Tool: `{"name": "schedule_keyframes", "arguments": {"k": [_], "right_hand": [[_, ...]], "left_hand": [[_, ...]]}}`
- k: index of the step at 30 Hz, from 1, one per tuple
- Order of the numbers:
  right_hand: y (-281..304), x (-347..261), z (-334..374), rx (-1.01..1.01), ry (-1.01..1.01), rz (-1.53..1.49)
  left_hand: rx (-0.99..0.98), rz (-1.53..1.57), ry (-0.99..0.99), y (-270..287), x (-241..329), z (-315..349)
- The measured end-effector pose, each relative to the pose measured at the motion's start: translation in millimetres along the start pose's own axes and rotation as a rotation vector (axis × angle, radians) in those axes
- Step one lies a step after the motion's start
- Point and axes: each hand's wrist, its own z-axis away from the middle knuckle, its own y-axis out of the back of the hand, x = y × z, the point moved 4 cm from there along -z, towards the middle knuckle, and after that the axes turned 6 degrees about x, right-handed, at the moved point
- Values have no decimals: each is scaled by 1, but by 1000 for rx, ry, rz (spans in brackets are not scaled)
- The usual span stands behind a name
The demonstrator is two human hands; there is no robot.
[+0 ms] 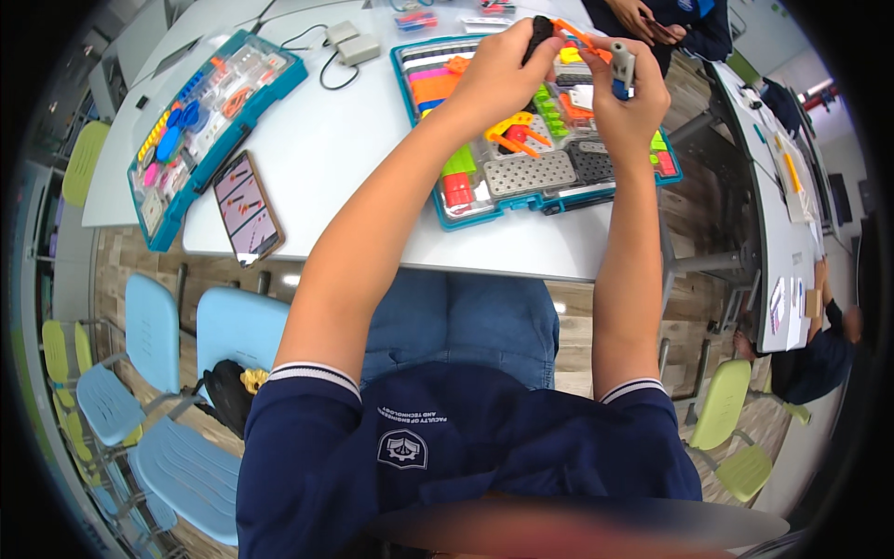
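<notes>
Now, nearest, a phone at ten o'clock shows pictured parts; the teal case at one o'clock sits crowded with pieces. Above it, the left hand pinches a black piece, the right hand clasps a grey one, orange between. Whether they're joined, can't tell; it looks unfinished, plenty seemingly unused.

Black piece, orange piece, teal-rimmed tray, grey plate with dark dots, white worktop, navy shirt with white-striped cuffs.

Blk pc. part-hid. by L hand
</notes>
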Motion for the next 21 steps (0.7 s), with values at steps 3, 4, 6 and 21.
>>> {"name": "schedule_keyframes", "arguments": {"k": [3,4,6,21], "right_hand": [[3,-10,-3,35,93,-25],[4,-13,-3,38,111,-30],[4,-19,-2,45,145,-45],[6,-34,1,129,319,-29]], "left_hand": [[60,-135,-94,5,9,-1],[83,-134,-149,7,14,-1],[122,-154,-206,11,20,-1],[267,-377,-556,24,44,5]]}}
